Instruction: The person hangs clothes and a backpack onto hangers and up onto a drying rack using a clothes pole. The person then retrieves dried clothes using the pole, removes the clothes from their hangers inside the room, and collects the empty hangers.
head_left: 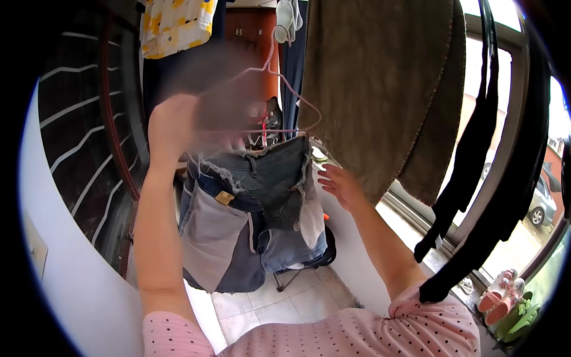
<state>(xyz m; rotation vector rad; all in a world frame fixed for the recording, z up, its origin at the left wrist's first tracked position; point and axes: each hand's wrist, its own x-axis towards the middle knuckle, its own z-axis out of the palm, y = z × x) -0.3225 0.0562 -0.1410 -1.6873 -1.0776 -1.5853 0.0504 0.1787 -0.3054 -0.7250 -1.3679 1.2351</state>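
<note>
Denim shorts (256,196), with frayed edges and pale pocket linings showing, hang below a pink hanger (300,102) in the middle of the view. My left hand (173,122) is raised at the upper left of the shorts, beside the hanger's left side; a blurred patch hides its fingers and whatever they may hold. To the right of the shorts is my right hand (339,183), its fingers apart and nothing between them, near the waistband's right edge.
A large brown cloth (380,89) hangs at the right, with black garments (476,149) beyond it. A yellow-and-white garment (178,27) hangs at the upper left. Shoes (499,294) stand at the lower right. White tiles (285,303) cover the floor.
</note>
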